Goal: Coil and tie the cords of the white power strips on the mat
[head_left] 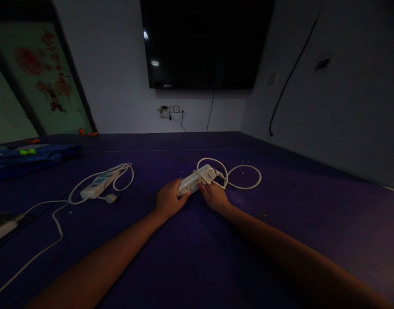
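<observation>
A white power strip lies tilted between my two hands, its row of sockets facing me. My left hand is wrapped round its near left end, thumb along the socket side. With the thumb on the sockets, my right hand grips the other end from beneath. The strip's white cord crosses over its right end and spreads in loose loops on the purple floor beyond my right hand. Part of the strip's underside is hidden by my fingers.
On the left lies a second power strip with a looped white cord and its plug. Another white strip sits at the left edge. Blue cloth lies farther back. A television hangs above wall sockets.
</observation>
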Demonstrator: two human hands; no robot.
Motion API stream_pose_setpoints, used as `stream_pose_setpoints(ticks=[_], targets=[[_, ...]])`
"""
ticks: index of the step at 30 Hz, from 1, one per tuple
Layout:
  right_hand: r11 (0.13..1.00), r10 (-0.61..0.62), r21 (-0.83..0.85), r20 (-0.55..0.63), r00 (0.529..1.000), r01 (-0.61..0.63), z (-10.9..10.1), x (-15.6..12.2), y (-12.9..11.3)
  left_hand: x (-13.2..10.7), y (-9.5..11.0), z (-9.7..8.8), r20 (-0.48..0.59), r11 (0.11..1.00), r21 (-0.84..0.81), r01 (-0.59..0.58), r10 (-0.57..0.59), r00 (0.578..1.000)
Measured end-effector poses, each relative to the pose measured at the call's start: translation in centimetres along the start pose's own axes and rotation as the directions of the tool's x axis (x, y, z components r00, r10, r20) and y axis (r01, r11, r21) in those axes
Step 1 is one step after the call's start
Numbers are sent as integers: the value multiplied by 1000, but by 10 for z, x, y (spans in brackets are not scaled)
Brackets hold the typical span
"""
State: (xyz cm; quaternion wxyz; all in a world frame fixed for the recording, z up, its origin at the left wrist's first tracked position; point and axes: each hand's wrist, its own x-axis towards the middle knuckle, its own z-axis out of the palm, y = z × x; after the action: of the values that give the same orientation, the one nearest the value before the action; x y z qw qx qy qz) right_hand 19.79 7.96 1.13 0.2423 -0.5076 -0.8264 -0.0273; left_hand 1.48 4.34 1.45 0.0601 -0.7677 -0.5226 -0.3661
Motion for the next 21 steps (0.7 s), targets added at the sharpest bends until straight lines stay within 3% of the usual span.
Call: stream_pose_setpoints(ticks=[21], targets=[[1000, -12, -9, 9, 1000, 12, 0, -1, 0, 0, 1, -1, 19, 1000, 11, 11, -11, 1000]])
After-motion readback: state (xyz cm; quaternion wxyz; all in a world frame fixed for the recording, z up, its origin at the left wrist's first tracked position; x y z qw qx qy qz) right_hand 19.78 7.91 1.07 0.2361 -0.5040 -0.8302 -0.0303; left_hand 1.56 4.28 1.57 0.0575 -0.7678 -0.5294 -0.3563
